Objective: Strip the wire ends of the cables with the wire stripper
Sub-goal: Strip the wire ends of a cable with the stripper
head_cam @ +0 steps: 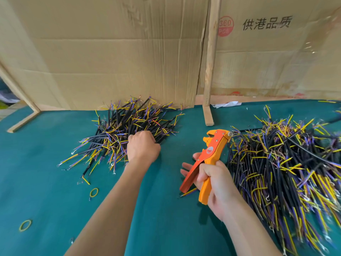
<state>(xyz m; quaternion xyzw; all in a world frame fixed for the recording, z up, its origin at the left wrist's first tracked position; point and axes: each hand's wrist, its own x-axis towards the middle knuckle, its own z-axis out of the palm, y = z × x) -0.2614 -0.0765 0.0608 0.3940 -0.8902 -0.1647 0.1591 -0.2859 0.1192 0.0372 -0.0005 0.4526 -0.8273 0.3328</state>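
Orange stripper ready, left hand picking the next cable

Orange-handled steel wire stripper point(206, 163) sits clenched in the right hand point(215, 183), jaws gaping, empty. Left hand point(142, 146) is curled into the left pile of black multi-core cables point(125, 132); whether it has one yet, can't tell. Pull a single cable, feed the ends squarely. Bigger cable heap point(284, 163) right. Teal cloth counter point(46, 191), yellow rubber bands point(94, 192), corrugated cardboard wall point(110, 52) behind.

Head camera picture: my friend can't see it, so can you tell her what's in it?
A person's right hand holds an orange wire stripper above a green table, while the left hand reaches into a small pile of black cables with yellow and purple wire ends. A bigger pile of cables lies to the right, with cardboard standing behind.
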